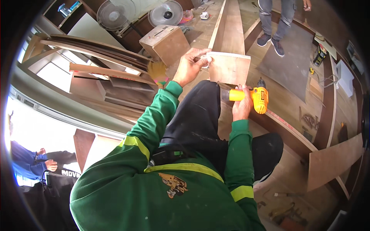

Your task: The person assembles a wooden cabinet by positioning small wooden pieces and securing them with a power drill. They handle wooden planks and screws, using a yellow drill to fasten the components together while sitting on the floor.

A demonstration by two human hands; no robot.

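A plywood piece with a pale upper edge stands at the near end of a long wooden board, just beyond my knee. My left hand is closed at its left corner, fingers over the top edge; what lies under the fingertips is partly hidden. In my right hand is a yellow cordless drill, gripped by the handle just below the plywood piece. The drill's black chuck points away from me, and its tip touches nothing I can see.
Boards lean in a stack at left, with a yellow-bristled brush beside them. A wooden box and two fans stand behind. Another person's shoes are at far right, near a dark flat panel. Tools lie lower right.
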